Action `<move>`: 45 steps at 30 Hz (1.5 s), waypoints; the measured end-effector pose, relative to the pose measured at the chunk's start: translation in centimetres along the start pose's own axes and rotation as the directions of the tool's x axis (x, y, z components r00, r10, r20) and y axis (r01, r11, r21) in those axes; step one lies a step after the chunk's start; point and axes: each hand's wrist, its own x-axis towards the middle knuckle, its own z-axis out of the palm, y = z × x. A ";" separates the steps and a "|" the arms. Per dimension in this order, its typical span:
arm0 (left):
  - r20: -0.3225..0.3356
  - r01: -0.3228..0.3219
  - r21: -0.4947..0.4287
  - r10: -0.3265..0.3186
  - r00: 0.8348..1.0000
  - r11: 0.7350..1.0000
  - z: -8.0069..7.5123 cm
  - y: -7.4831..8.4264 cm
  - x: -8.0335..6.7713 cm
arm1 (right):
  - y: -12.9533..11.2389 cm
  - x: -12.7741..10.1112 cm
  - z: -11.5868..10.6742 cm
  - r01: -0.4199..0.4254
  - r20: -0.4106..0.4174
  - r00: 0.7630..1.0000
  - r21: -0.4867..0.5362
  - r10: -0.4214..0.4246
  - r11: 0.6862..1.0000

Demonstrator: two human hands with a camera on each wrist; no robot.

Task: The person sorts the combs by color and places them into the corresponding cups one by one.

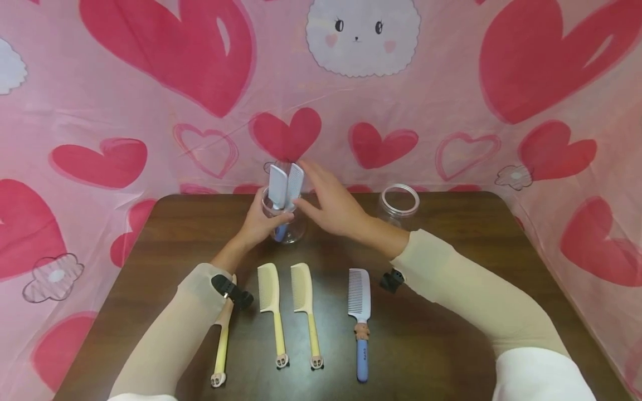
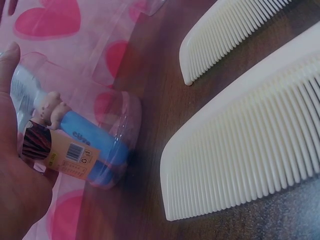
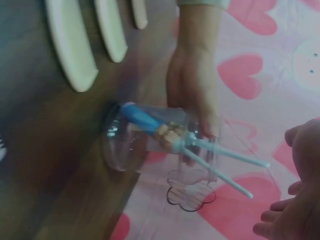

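A clear plastic jar point(image 1: 296, 231) stands near the table's far edge with two blue-handled white combs point(image 1: 277, 186) upright in it, teeth ends up. My left hand point(image 1: 258, 223) grips the jar from the left side; in the left wrist view my palm point(image 2: 15, 180) lies against the jar point(image 2: 107, 120), and a comb's blue handle point(image 2: 90, 150) shows inside. My right hand point(image 1: 328, 203) hovers just right of the comb tops, fingers straight and holding nothing. In the right wrist view its fingers point(image 3: 292, 200) are apart from the combs point(image 3: 220, 152).
A second clear jar point(image 1: 399, 201) stands further right. Nearer me lie three cream combs point(image 1: 271, 303) point(image 1: 305, 303) point(image 1: 222, 340), the leftmost partly under my left sleeve, and a blue-handled white comb point(image 1: 360, 312). A pink heart-print cloth point(image 1: 451, 111) surrounds the brown table point(image 1: 441, 345).
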 end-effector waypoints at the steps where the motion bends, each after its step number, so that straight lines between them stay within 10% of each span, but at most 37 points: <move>1: -0.001 0.002 0.008 -0.002 1.000 1.000 0.0 0.5 -0.2 | 0.1 -0.5 0.0 0.004 0.011 1.000 -0.013 -0.004 1.000; 27: -0.051 -0.003 0.074 0.007 0.999 0.997 -0.4 -2.2 0.8 | 5.5 -17.2 2.5 -0.328 0.132 0.934 -0.048 0.331 0.944; 36: -0.027 0.021 0.080 -0.019 0.999 0.997 0.1 0.6 -0.2 | 6.1 -19.2 4.2 -0.409 0.152 0.897 -0.068 0.415 0.910; 45: -0.043 -0.020 0.070 0.023 0.999 0.997 -0.3 -2.4 0.7 | 5.4 -19.0 5.7 -0.423 0.160 0.877 -0.192 0.453 0.886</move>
